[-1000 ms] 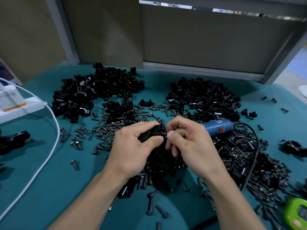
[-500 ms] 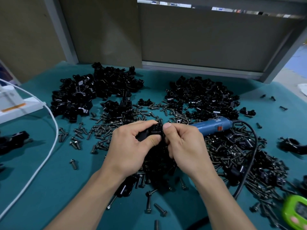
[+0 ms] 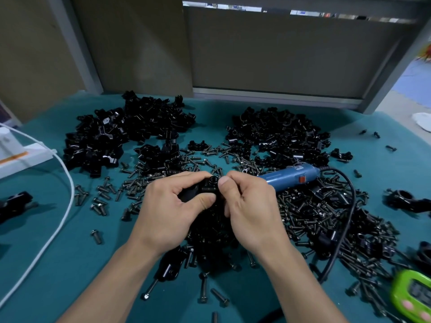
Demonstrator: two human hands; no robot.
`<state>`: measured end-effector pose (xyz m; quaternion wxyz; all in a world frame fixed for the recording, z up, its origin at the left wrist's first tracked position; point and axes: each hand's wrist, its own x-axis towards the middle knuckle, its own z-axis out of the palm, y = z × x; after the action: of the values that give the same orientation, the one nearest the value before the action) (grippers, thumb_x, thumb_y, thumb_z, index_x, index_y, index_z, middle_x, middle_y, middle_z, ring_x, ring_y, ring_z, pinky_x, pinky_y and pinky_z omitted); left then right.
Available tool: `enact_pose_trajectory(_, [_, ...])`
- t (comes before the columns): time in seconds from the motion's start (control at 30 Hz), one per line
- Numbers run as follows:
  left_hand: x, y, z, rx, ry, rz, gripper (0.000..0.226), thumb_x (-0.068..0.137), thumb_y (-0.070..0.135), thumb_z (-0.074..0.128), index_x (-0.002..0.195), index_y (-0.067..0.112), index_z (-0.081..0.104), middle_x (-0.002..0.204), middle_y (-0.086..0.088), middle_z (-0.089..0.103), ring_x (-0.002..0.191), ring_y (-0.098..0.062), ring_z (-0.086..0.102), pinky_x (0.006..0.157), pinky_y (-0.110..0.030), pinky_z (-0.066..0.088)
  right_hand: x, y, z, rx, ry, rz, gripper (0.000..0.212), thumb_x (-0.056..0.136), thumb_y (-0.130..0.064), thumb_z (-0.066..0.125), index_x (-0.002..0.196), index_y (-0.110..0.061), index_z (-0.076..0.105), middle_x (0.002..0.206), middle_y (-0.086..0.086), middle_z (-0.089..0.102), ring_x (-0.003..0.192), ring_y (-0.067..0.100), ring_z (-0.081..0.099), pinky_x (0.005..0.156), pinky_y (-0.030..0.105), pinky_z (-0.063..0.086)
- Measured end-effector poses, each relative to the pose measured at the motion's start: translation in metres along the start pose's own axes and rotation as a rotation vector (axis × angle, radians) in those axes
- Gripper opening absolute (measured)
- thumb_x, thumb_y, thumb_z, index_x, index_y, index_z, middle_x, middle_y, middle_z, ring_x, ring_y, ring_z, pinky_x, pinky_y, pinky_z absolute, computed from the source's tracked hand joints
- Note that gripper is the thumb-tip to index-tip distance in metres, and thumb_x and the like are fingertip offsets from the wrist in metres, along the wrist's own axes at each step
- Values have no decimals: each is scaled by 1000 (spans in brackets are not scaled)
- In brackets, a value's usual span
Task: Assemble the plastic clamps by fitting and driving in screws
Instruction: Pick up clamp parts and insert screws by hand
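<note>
My left hand [image 3: 173, 210] grips a black plastic clamp [image 3: 205, 188] above the middle of the table. My right hand [image 3: 250, 206] pinches the clamp's right end between thumb and forefinger; whether a screw sits under those fingertips is hidden. Just behind my right hand lies the blue electric screwdriver [image 3: 291, 176] with its black cable [image 3: 347, 220] curving to the right. Loose dark screws [image 3: 310, 215] cover the cloth around and under both hands.
Two heaps of black clamp parts lie at the back left [image 3: 121, 134] and back right [image 3: 279, 136]. A white cable [image 3: 63, 206] and a white box [image 3: 14, 152] sit left, a green timer [image 3: 412, 297] at bottom right. Assembled clamps lie far left [image 3: 14, 203] and right [image 3: 408, 201].
Both hands stay together on the clamp; my right thumb and forefinger have shifted slightly on its end. The view has drifted a little.
</note>
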<state>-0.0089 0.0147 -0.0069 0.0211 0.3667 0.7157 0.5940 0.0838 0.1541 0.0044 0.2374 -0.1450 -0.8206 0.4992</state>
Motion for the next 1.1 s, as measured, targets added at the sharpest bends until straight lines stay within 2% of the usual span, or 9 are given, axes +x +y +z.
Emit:
enact_pose_trajectory(0.1, [0,0,1,27,11,10,36,83,22,83,105,49,77,104,23,76,100,-1,72,86,-16,55,0,1,0,5,17,5,43,104,-41,54,70,-16,56,58,6,57,51,9,46,53,38,44])
enact_pose_trajectory(0.23, [1,-4,3,1,44,-57,40,83,15,86,108,44,75,106,25,76,101,3,72,87,-16,56,3,0,-11,115,-57,-20,18,98,-28,60,81,-23,61,58,-1,61,55,12,50,56,37,44])
enact_pose_trajectory(0.4, [0,-6,4,6,24,-45,37,84,12,85,114,31,78,107,19,77,102,-3,73,87,-17,56,2,3,-3,30,-22,-24,41,107,-34,53,71,-14,54,55,4,54,51,13,46,52,35,42])
enact_pose_trajectory(0.6, [0,2,3,21,67,0,37,80,24,85,104,49,72,100,34,74,98,9,70,82,-5,50,1,3,-8,145,-130,-55,20,94,-31,62,78,-19,59,53,0,58,48,16,47,47,35,39])
enact_pose_trajectory(0.73, [-1,-1,4,18,42,-4,31,83,25,84,112,34,78,105,21,77,101,-3,73,86,-18,56,3,6,-9,174,-92,-65,45,95,-46,57,67,-12,52,52,-4,45,48,13,41,49,33,33])
enact_pose_trajectory(0.87, [-1,-4,5,6,45,-60,36,84,17,86,117,29,78,108,20,77,104,0,72,93,-27,58,3,7,-10,144,-66,-74,26,94,-32,62,74,-16,60,55,3,57,51,19,48,52,36,39])
enact_pose_trajectory(0.97, [-1,-4,6,15,30,-31,36,82,26,84,116,34,77,108,23,76,105,0,71,92,-24,57,4,6,-5,60,-30,-67,54,97,-54,50,66,-11,52,51,-3,47,49,16,42,51,36,36])
enact_pose_trajectory(1.03, [0,-5,5,30,62,-35,38,79,33,82,115,43,75,108,32,73,107,5,69,92,-16,54,4,6,-6,55,3,34,67,94,-71,39,70,-11,57,50,-3,57,46,11,48,51,33,40])
enact_pose_trajectory(1.1, [1,-9,4,43,117,-52,41,82,29,87,112,51,70,108,39,70,109,10,66,94,-13,52,6,7,-14,63,77,151,66,97,-70,39,71,-15,64,55,3,68,44,10,55,57,33,44])
